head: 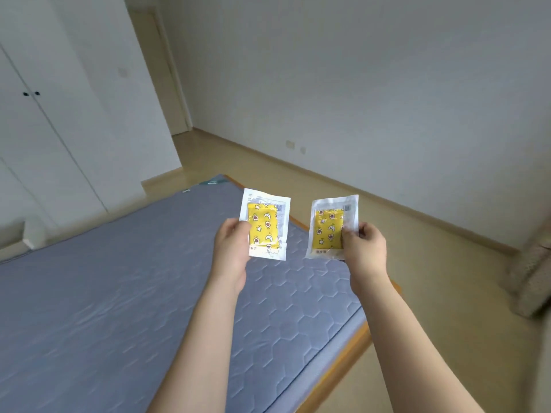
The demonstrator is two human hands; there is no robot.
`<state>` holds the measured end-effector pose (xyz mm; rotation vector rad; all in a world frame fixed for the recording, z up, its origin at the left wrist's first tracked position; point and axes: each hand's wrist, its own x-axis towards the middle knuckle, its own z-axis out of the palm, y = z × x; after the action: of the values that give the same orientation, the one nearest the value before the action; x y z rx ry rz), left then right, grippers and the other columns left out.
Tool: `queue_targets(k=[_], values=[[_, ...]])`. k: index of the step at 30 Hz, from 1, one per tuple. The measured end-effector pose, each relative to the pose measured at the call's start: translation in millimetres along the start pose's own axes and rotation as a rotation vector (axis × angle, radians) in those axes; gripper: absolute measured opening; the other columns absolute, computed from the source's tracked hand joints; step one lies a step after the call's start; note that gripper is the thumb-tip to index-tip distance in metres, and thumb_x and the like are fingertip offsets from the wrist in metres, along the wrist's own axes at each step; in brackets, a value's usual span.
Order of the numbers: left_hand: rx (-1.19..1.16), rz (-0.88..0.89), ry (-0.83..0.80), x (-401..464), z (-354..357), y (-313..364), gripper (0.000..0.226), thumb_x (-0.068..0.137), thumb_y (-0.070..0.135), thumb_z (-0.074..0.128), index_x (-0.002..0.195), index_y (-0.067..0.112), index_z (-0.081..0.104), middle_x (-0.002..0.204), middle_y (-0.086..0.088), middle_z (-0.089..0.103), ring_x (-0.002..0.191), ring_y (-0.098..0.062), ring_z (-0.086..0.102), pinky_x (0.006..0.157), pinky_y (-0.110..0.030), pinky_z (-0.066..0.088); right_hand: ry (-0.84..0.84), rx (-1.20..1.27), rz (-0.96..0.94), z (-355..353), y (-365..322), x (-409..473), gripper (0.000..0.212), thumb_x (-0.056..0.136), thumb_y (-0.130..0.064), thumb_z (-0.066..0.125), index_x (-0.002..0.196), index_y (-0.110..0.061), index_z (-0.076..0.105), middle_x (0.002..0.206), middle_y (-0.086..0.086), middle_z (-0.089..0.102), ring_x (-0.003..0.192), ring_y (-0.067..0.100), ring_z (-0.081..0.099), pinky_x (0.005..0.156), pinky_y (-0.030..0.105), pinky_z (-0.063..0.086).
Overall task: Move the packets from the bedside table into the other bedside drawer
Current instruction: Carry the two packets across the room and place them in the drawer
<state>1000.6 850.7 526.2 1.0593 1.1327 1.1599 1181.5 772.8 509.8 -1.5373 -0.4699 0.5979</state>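
packets are in hand, 1 each, held up in front of the person over the corner of the bed. the left hand pinches the left packet by its left edge, thumb on the front and fingers curled behind. the right hand pinches the right packet at its lower right side in the same way. the 2 packets sit side by side, apart, both roughly upright and facing the camera.

by my reading this is the carrying step: the packets are already off the bedside table, and neither table nor drawer shows here. the next move calls for walking round the bed to the other drawer, and freeing a hand to pull it open if it is closed.

each packet is a flat clear-and-white plastic sleeve with a yellow insert printed with stars and moons; they look thin, light and crinkly.

below the hands lies the grey-blue quilted mattress on a wooden bed frame. beyond the hands are the pale floor and white wall; far to the left, white wardrobe doors.
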Motion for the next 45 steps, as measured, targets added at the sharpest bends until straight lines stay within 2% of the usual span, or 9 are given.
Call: queue_targets(k=[6,9,13,21,27,30,36,39,45], values=[[-0.04,-0.033,-0.11,71,149,-34,0.009,0.091,0.008,0.048,0.084,0.012,0.053,0.076,-0.004,0.067,0.078,-0.028,0.061,0.075,-0.038,0.04,0.11,-0.003,0.003,-56,5,141,0.012,0.093,-0.015,0.051,0.086,-0.011,0.06,0.075,-0.002,0.059,0.068,0.018,0.055,0.06,0.028,0.047],[-0.063,-0.058,-0.15,112,223,-43,0.006,0.087,0.012,0.05,0.09,0.01,0.055,0.083,-0.008,0.065,0.077,-0.026,0.06,0.073,-0.038,0.041,0.14,-0.025,0.001,-75,-5,219,0.011,0.092,-0.015,0.052,0.089,-0.009,0.061,0.08,0.001,0.063,0.072,0.02,0.058,0.068,0.036,0.051],[-0.076,-0.104,-0.185,161,324,-45,0.035,0.069,0.024,0.053,0.096,0.001,0.053,0.083,-0.006,0.053,0.076,-0.024,0.048,0.07,-0.038,0.034,0.166,-0.061,0.02,-111,-22,308,0.015,0.088,-0.014,0.051,0.09,-0.004,0.061,0.08,0.006,0.063,0.071,0.021,0.056,0.065,0.035,0.047],[-0.089,-0.077,-0.416,213,532,-54,0.002,0.09,0.009,0.059,0.091,0.007,0.059,0.083,-0.004,0.068,0.077,-0.023,0.063,0.074,-0.036,0.046,0.368,0.024,0.029,-220,-39,467,0.012,0.09,-0.013,0.052,0.09,-0.007,0.063,0.084,0.006,0.064,0.072,0.018,0.055,0.064,0.029,0.045],[-0.058,-0.056,-0.483,257,674,-75,0.043,0.073,0.028,0.068,0.095,-0.005,0.052,0.087,-0.007,0.063,0.084,-0.022,0.055,0.079,-0.042,0.04,0.344,0.052,0.008,-275,-41,611,0.012,0.091,-0.014,0.052,0.088,-0.011,0.062,0.086,0.007,0.067,0.077,0.022,0.06,0.07,0.033,0.049],[-0.027,-0.031,-0.47,289,738,-66,0.046,0.068,0.033,0.07,0.092,-0.002,0.052,0.086,-0.007,0.059,0.084,-0.022,0.051,0.078,-0.042,0.038,0.321,0.069,-0.01,-294,-63,686,0.013,0.093,-0.016,0.051,0.086,-0.016,0.062,0.085,0.005,0.068,0.078,0.023,0.062,0.072,0.036,0.052],[-0.067,0.052,-0.387,350,826,-40,0.002,0.089,0.006,0.062,0.089,0.004,0.061,0.09,-0.008,0.072,0.082,-0.026,0.066,0.079,-0.039,0.049,0.236,0.128,-0.011,-296,-97,805,0.015,0.096,-0.013,0.047,0.092,-0.014,0.061,0.09,0.002,0.069,0.081,0.018,0.065,0.072,0.032,0.053],[-0.031,0.055,-0.327,385,844,-45,0.013,0.088,0.008,0.064,0.076,0.012,0.063,0.086,-0.005,0.071,0.081,-0.024,0.064,0.077,-0.039,0.047,0.165,0.132,0.02,-281,-95,853,0.015,0.096,-0.011,0.047,0.092,-0.011,0.062,0.084,0.0,0.068,0.075,0.017,0.064,0.065,0.03,0.051],[-0.078,0.047,-0.175,481,866,-52,0.004,0.087,0.005,0.065,0.089,0.006,0.068,0.091,-0.012,0.068,0.079,-0.028,0.063,0.074,-0.037,0.05,0.042,0.083,0.006,-222,-93,956,0.015,0.093,-0.01,0.048,0.09,-0.013,0.062,0.092,0.004,0.071,0.084,0.021,0.068,0.073,0.036,0.055]])
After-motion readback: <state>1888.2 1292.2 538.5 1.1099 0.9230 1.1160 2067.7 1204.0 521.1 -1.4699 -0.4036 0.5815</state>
